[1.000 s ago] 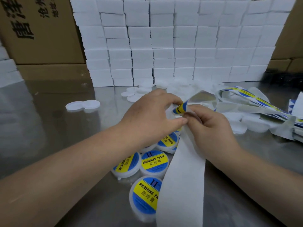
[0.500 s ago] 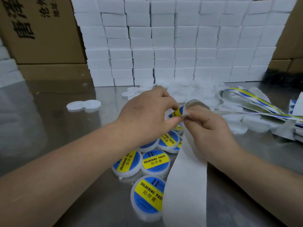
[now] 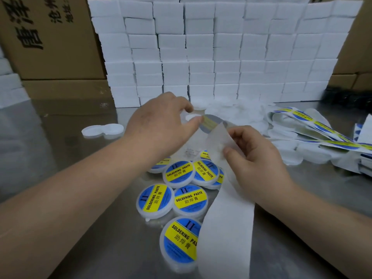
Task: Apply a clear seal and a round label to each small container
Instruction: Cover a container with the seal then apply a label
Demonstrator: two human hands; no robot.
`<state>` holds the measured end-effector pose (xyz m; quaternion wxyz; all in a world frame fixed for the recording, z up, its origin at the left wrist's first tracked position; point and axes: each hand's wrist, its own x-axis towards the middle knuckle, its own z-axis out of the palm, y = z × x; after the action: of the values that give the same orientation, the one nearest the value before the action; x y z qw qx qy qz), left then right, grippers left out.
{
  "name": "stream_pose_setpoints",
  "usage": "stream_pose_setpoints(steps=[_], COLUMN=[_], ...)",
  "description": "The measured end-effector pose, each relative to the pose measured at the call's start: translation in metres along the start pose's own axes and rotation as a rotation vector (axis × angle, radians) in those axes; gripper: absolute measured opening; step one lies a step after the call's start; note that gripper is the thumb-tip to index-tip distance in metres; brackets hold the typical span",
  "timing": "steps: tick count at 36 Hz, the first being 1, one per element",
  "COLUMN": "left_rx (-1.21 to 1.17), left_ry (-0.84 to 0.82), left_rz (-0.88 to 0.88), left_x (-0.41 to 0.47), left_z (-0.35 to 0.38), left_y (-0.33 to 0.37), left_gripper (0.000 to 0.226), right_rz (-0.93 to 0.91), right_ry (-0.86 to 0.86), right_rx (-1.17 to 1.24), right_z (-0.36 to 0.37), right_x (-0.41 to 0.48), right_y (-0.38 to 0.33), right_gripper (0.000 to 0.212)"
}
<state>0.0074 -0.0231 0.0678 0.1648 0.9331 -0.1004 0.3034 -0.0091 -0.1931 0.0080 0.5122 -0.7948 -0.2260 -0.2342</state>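
My left hand [image 3: 161, 125] pinches a round blue-and-yellow label [image 3: 211, 124] by its edge, sticky side toward me, lifted off the white backing strip [image 3: 225, 228]. My right hand [image 3: 255, 156] grips that backing strip near its upper end; the strip hangs down toward me. Below the hands lie several small round white containers with "SOLDERING PASTE" labels [image 3: 190, 200] on the metal table [image 3: 80, 198]. A heap of unlabelled white containers [image 3: 237, 111] sits behind the hands.
A wall of stacked white boxes [image 3: 211, 51] stands at the back, cardboard cartons [image 3: 46, 37] beside it. A label strip with unpeeled labels [image 3: 314, 127] trails to the right. Two joined white lids [image 3: 102, 130] lie at the left.
The label has come off the backing: my left hand pulled it up and away to the left, while my right hand drew the strip down and right.
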Motion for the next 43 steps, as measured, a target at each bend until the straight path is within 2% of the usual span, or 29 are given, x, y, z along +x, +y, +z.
stream_pose_setpoints(steps=[3, 7, 9, 12, 15, 18, 22, 25, 27, 31, 34, 39, 43], left_rx=[0.013, -0.023, -0.034, -0.04, -0.047, -0.051, -0.058, -0.069, -0.081, -0.106, -0.097, -0.076, -0.066], left_ry=[0.043, 0.072, 0.071, 0.059, 0.055, 0.059, 0.061, 0.062, 0.07, 0.103, 0.133, 0.197, 0.221], left_rz=[-0.083, -0.158, -0.166, -0.147, -0.119, -0.087, -0.063, -0.056, -0.048, -0.019, 0.02, 0.131, 0.195], left_x=[0.004, 0.006, 0.005, 0.003, 0.0, -0.003, -0.004, -0.005, -0.005, -0.007, -0.009, -0.012, -0.013], left_z=[-0.001, 0.0, 0.0, 0.001, 0.002, 0.004, 0.003, 0.004, 0.004, 0.004, 0.005, 0.005, 0.003], left_y=[-0.006, -0.013, -0.014, -0.011, -0.006, -0.002, -0.001, -0.001, 0.0, 0.0, 0.001, 0.003, 0.002], left_gripper=[0.033, 0.025, 0.025, 0.027, 0.027, 0.029, 0.03, 0.03, 0.03, 0.029, 0.033, 0.035, 0.031], right_rz=[-0.015, -0.091, -0.105, -0.131, -0.242, -0.349, -0.33, -0.399, -0.424, -0.325, -0.126, 0.026, 0.099], right_ry=[0.018, 0.06, 0.065, 0.094, 0.122, 0.19, 0.265, 0.185, 0.122, 0.103, 0.069, 0.1, 0.152], right_rx=[0.025, -0.006, -0.032, -0.1, -0.21, -0.364, -0.471, -0.463, -0.457, -0.405, -0.295, -0.154, -0.049], right_z=[0.001, 0.0, -0.001, -0.002, -0.004, -0.005, -0.008, -0.011, -0.01, -0.01, -0.01, -0.01, -0.011], right_x=[-0.001, -0.004, -0.005, -0.005, -0.004, -0.003, 0.0, 0.001, 0.001, 0.001, 0.001, 0.002, 0.004], right_y=[-0.002, -0.005, -0.007, -0.009, -0.017, -0.024, -0.028, -0.024, -0.02, -0.018, -0.017, -0.013, -0.011], right_gripper=[0.036, 0.046, 0.048, 0.066, 0.072, 0.065, 0.064, 0.058, 0.043, 0.034, 0.028, 0.053, 0.035])
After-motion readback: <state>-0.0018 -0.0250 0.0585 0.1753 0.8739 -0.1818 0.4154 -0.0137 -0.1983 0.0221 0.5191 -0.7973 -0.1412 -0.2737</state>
